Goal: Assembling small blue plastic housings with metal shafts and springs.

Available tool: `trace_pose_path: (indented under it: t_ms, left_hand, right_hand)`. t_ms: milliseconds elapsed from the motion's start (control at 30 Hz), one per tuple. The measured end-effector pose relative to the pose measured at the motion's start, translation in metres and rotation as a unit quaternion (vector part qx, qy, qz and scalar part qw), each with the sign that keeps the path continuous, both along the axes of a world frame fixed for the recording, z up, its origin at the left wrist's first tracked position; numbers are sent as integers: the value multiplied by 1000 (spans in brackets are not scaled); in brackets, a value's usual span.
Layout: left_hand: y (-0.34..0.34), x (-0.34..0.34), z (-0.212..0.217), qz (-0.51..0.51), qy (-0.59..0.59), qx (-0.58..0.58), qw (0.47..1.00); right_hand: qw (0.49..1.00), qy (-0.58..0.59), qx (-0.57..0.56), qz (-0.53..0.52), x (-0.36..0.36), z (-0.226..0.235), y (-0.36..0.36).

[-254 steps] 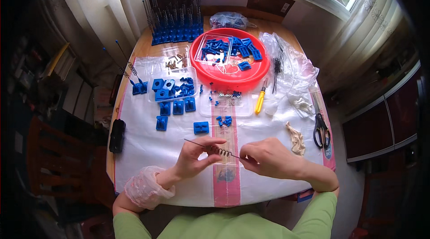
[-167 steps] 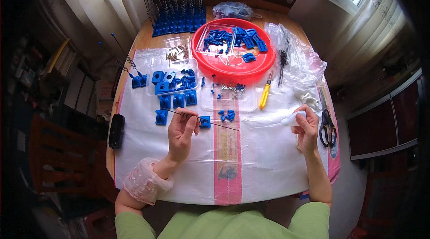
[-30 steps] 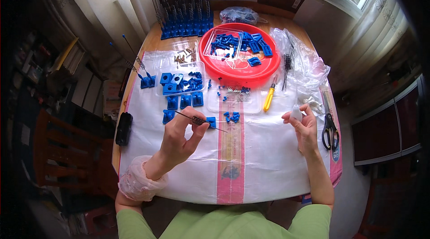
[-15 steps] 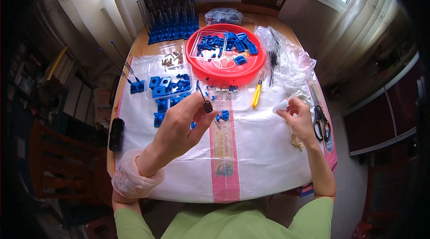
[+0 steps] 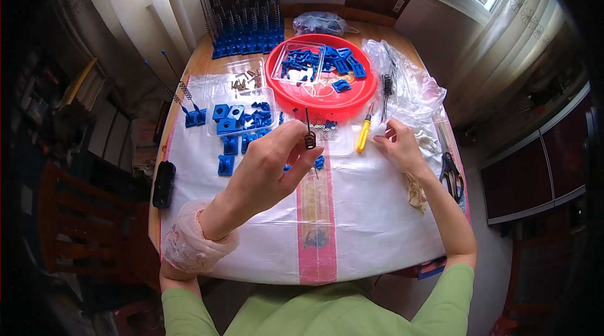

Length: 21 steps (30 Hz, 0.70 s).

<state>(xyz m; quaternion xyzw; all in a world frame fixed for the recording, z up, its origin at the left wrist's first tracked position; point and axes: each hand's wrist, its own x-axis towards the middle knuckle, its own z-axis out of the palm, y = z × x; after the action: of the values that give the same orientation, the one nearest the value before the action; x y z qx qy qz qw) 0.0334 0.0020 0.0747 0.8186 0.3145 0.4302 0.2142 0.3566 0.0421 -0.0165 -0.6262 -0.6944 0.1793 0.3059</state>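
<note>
Rod: we hold a thin dark rod point(image 5: 307, 123) upright above the white sheet, just in front of the red tray; a small dark piece point(image 5: 310, 141) sits on it at our fingertips.
Left hand: our left hand point(image 5: 274, 160) is raised over the middle of the table, thumb and fingers pinched on the rod and its small piece.
Right hand: our right hand point(image 5: 397, 145) rests low on the sheet, fingers curled loosely together near the crumpled clear bags; we cannot tell whether it grips anything.
Screwdriver: a yellow-handled screwdriver point(image 5: 363, 135) lies between our two hands, touching neither.
Red tray: the round red tray point(image 5: 321, 105) holds blue plastic parts in a clear box.
Blue blocks: loose blue blocks point(image 5: 234, 127) lie left of our left hand.
Rack: a blue rack of upright rods with springs point(image 5: 242, 18) stands at the far edge.
Scissors: scissors point(image 5: 450, 170) lie right of our right forearm.
Sheet: the white sheet point(image 5: 371, 223) covers the table.
</note>
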Motion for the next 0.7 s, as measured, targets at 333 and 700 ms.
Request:
trace_pose_path:
  t_ms: [333, 700]
  left_hand:
    - [11, 4, 2, 4, 8, 1, 1000]
    - [14, 19, 9, -39, 25, 22, 999]
  right_hand:
    - [985, 78, 116, -100, 2, 15, -31]
    - [953, 230, 21, 196, -84, 74, -63]
